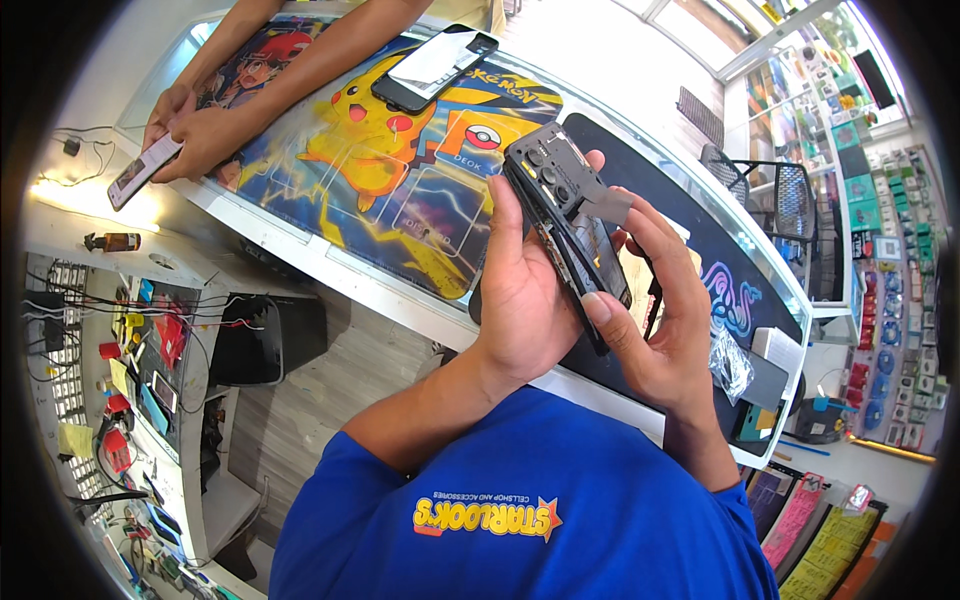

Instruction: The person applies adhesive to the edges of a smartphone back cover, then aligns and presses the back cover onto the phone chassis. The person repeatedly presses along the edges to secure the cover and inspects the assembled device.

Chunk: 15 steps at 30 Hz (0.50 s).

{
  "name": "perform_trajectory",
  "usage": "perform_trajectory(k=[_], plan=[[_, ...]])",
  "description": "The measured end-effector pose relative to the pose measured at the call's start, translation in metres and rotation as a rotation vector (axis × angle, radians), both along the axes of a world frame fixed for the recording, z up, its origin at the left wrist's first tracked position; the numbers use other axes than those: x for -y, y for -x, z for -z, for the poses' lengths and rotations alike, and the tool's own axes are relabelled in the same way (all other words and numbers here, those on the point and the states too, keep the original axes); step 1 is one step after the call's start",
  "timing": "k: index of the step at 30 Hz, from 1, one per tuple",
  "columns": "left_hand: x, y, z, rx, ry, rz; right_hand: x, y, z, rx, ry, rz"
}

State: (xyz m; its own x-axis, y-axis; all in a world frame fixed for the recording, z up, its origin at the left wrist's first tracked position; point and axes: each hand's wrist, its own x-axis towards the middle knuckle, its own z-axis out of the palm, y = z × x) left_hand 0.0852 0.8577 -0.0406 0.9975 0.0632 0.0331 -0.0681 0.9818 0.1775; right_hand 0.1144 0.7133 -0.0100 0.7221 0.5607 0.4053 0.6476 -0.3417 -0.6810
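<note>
Above the counter I hold an opened smartphone [553, 170] tilted upright, its inner side with round camera lenses showing at the top. A dark gap runs along its side, where its layers stand apart. My left hand [528, 295] is closed around its left edge, the thumb pointing up along it. My right hand [668, 315] is closed on its lower right, with the thumb on the lower edge and the fingers bent behind. A grey strip [606, 204] sticks out from the phone next to my right index finger. The phone hides part of my right fingers.
Another person's hands [205, 135] hold a phone [143, 172] at the far left. On the cartoon-printed mat [340, 140] lies a black phone [435, 70]. Crumpled clear plastic [731, 366] and a white box [777, 346] sit on the black mat [680, 165] at right.
</note>
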Motion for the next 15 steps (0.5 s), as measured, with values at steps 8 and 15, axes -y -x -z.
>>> perform_trajectory(k=[8, 15], plan=[[0.000, 0.001, 0.001, -0.016, 0.010, -0.006, -0.003, 0.006, -0.008, 0.071, 0.150, 0.017], [0.003, -0.001, 0.000, -0.072, -0.019, -0.033, -0.002, 0.013, -0.007, 0.120, 0.177, 0.020]])
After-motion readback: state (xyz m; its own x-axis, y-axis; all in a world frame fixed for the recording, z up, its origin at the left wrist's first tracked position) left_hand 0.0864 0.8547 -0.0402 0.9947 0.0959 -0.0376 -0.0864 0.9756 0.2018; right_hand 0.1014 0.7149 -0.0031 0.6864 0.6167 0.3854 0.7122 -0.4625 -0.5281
